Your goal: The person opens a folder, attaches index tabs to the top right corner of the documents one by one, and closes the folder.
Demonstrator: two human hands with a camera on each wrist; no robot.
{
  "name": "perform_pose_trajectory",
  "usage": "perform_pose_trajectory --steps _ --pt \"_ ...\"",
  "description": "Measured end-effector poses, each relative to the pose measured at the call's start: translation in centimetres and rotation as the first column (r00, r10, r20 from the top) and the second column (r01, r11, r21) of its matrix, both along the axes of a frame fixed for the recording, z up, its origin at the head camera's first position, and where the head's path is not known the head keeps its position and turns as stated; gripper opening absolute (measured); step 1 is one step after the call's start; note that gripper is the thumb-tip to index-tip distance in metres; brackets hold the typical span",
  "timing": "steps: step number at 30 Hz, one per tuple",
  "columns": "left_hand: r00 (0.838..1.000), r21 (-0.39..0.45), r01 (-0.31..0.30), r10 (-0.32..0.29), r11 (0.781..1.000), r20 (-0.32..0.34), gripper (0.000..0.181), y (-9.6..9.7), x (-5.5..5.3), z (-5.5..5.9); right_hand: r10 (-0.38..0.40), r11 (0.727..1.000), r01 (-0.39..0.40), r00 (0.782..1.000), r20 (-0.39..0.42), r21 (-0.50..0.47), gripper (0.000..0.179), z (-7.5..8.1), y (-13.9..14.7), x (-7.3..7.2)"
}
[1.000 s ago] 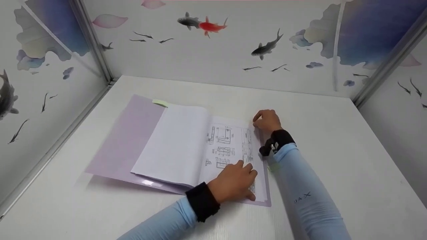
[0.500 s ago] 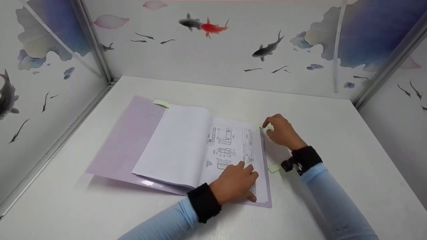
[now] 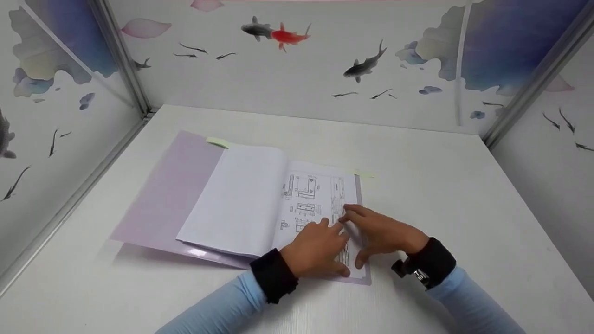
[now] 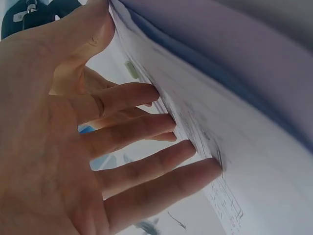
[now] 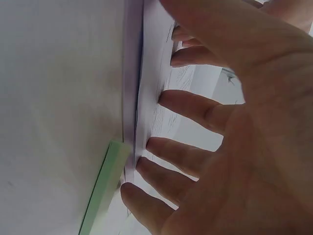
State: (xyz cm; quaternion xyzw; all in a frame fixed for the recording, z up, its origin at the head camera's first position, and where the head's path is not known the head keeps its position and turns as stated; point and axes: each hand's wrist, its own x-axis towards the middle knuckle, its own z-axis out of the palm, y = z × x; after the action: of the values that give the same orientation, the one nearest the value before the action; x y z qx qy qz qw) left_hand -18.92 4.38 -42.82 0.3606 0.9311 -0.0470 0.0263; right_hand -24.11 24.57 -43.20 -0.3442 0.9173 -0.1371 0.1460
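Note:
A lilac folder [image 3: 162,190] lies spread on the white table, its turned blank sheets [image 3: 236,195] leaning left. On the right is a page of technical drawings [image 3: 320,174]. My left hand [image 3: 315,250] rests on that page, fingers spread, fingertips on the paper in the left wrist view. Beside it my right hand [image 3: 387,232] touches the page near its right margin with several fingertips, thumb at the folder's edge. A pale green sticky tab [image 3: 365,175] juts from the page's top right corner. Another green tab [image 5: 100,191] shows along the folder's edge in the right wrist view.
A third green tab [image 3: 217,142] sticks out at the top of the blank sheets. The folder's left cover lifts slightly off the table [image 3: 417,176]. Panels with painted fish [image 3: 290,37] enclose the back and sides.
My right hand has let go of the green tab at the page's top right corner and come down beside my left hand, onto the page. The left hand has stayed on the page.

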Motion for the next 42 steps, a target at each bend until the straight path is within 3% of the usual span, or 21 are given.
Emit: perform_pose_trajectory --steps 6,9,13,16,18,23,26,31,37,42 --pt "0.998 0.016 0.017 -0.017 1.0 0.055 0.078 -0.7 -0.2 0.8 -0.031 0.999 0.03 0.999 -0.031 -0.027 0.073 -0.2 -0.1 -0.2" --pt "0.997 0.035 0.015 -0.017 0.999 0.077 0.056 -1.2 -0.3 1.1 -0.035 0.998 0.032 0.998 -0.055 -0.046 0.063 -0.3 -0.1 -0.3" --pt "0.996 0.098 0.011 -0.019 0.995 0.086 0.023 -2.0 -0.1 1.4 -0.049 0.996 0.049 0.999 -0.011 -0.068 0.057 0.1 0.1 -0.5" --pt "0.999 0.136 0.011 -0.018 0.991 0.048 0.02 -2.8 0.3 1.7 -0.064 0.991 0.063 0.998 -0.001 -0.117 0.06 1.1 0.5 -0.6" --pt "1.0 0.171 0.008 -0.009 0.985 0.002 0.018 -3.4 0.6 1.9 -0.088 0.984 0.08 0.995 -0.041 -0.162 0.059 1.8 0.9 -0.8" --pt "0.989 0.274 0.012 0.03 0.962 -0.148 0.016 -5.1 1.1 2.2 -0.148 0.968 0.115 0.98 -0.135 -0.224 0.028 2.8 1.8 -1.2" --pt "0.973 0.337 -0.012 0.088 0.941 -0.212 0.019 -6.3 1.5 2.1 -0.141 0.975 0.118 0.984 -0.114 -0.187 0.02 2.6 1.6 -1.2" --pt "0.934 0.427 -0.064 0.205 0.902 -0.292 0.015 -8.4 2.1 1.8 -0.116 0.99 0.112 0.993 -0.039 -0.092 0.04 1.1 0.6 -0.7" --pt "0.866 0.467 -0.169 0.357 0.868 -0.35 0.016 -12.1 3.1 1.0 -0.106 0.993 0.099 0.987 -0.119 -0.06 0.051 -0.3 -0.4 -0.2" --pt "0.825 0.47 -0.259 0.447 0.844 -0.346 0.021 -15.2 3.6 0.1 -0.121 0.992 0.115 0.983 -0.135 -0.052 0.053 -0.5 -0.8 -0.3"
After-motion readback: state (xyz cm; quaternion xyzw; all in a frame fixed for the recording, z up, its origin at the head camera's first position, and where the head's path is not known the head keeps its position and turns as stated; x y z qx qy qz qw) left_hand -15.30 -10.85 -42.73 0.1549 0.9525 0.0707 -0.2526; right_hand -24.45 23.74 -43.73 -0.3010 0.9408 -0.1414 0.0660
